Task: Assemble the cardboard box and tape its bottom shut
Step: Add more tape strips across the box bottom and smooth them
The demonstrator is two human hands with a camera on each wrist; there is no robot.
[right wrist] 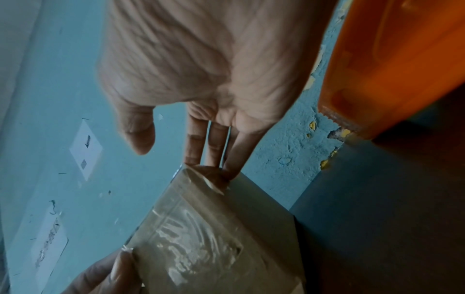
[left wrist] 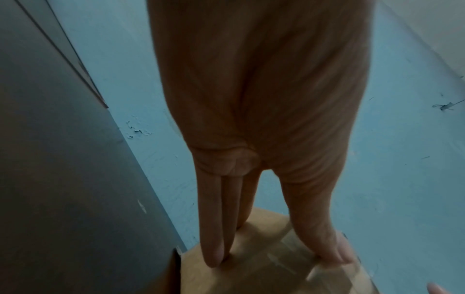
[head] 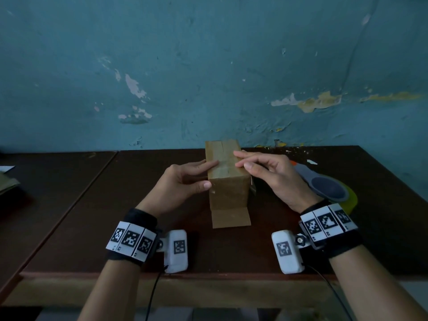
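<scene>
Upright mid-table (head: 104, 205), bare room left and front, dispenser (head: 328, 186) near right: brown box (head: 228, 193), clear-taped top pressed by straight fingers of left hand (head: 183, 181) and right hand (head: 275, 179).

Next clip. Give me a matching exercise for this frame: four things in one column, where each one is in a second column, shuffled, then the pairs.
Things:
1. left hand
2. right hand
3. tape dispenser
4. loose flap

Places:
A. flat on the table, at the near foot of the cardboard box
B. fingertips on the right edge of the box's taped top
C. on the table, to the right of the box
D. fingers on the left of the box's top, thumb on its near face

Pairs: 1-D; 2-B; 3-C; 4-A
</scene>
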